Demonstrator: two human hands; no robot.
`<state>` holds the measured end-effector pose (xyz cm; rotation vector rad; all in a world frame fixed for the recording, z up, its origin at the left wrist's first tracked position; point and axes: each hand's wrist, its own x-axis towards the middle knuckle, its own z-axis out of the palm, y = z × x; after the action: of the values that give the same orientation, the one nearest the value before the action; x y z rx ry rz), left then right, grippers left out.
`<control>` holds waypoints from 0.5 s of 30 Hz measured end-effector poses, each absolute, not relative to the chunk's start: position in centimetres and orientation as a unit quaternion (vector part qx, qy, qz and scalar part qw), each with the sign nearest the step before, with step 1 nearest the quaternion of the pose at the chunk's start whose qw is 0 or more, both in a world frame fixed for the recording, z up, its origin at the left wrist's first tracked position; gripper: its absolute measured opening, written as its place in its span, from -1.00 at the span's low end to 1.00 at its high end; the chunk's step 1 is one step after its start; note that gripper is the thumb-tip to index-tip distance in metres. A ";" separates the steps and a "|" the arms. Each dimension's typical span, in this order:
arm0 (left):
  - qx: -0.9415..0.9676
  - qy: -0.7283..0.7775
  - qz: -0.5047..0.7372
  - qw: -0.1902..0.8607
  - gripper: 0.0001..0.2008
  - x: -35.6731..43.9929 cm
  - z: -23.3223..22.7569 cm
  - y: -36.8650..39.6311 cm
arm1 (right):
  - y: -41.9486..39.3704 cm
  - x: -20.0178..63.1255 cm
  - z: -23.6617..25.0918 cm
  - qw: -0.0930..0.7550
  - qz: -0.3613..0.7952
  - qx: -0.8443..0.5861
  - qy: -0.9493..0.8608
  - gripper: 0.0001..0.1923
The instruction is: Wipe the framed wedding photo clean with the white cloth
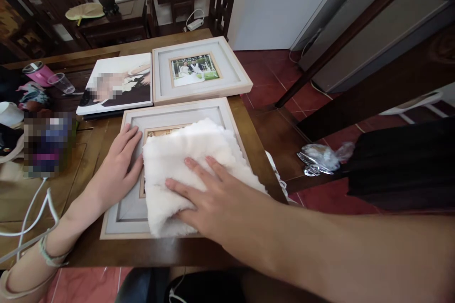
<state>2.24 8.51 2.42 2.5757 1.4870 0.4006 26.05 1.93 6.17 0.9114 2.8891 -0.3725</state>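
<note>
The right hand (209, 194) lies flat, fingers spread, pressed on top of a fluffy white cloth (185, 170); it grips nothing, only bears down on the fabric. The cloth sits on the glass of a pale wooden picture frame (121, 227) lying face up at the near edge of the dark wooden table (259, 151), and it covers most of the picture inside. The left hand (119, 165) rests open and flat on the left side of the same frame, fingertips just beside the cloth, holding nothing. Behind this frame, a second frame (199, 68) with a photo of a couple lies flat, and to its left lies a photo print (117, 83). A pink cup (39, 73) and a clear glass (63, 83) stand towards the table's far left. White cables (31, 213) trail near the left wrist.
</note>
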 end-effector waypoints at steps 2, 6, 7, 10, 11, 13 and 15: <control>0.856 0.493 0.136 0.071 -0.48 2.3 2.4 8.5 | 3.3 26.5 6.6 0.062 -0.109 0.295 0.947 -0.43; 0.851 0.500 0.142 0.075 -0.48 2.4 2.4 8.5 | 6.1 27.2 6.5 0.075 -0.051 0.318 0.944 -0.33; 0.849 0.503 0.141 0.077 -0.48 2.4 2.5 8.5 | 6.7 27.3 6.3 0.073 -0.039 0.322 0.943 -0.32; 0.847 0.507 0.138 0.079 -0.48 2.5 2.5 8.5 | 7.7 27.3 5.8 0.070 -0.018 0.332 0.941 -0.34; 0.847 0.507 0.137 0.079 -0.48 2.5 2.5 8.5 | 7.8 27.3 5.7 0.070 -0.015 0.334 0.940 -0.36; 0.848 0.506 0.137 0.077 -0.48 2.5 2.5 8.5 | 7.8 27.3 5.5 0.068 -0.013 0.336 0.939 -0.38; 0.850 0.504 0.137 0.076 -0.48 2.5 2.5 8.5 | 7.6 27.2 5.6 0.062 -0.013 0.336 0.940 -0.42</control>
<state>2.51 8.52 2.49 2.5480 1.5100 0.4115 27.19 7.61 5.57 1.0146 2.8406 -0.0400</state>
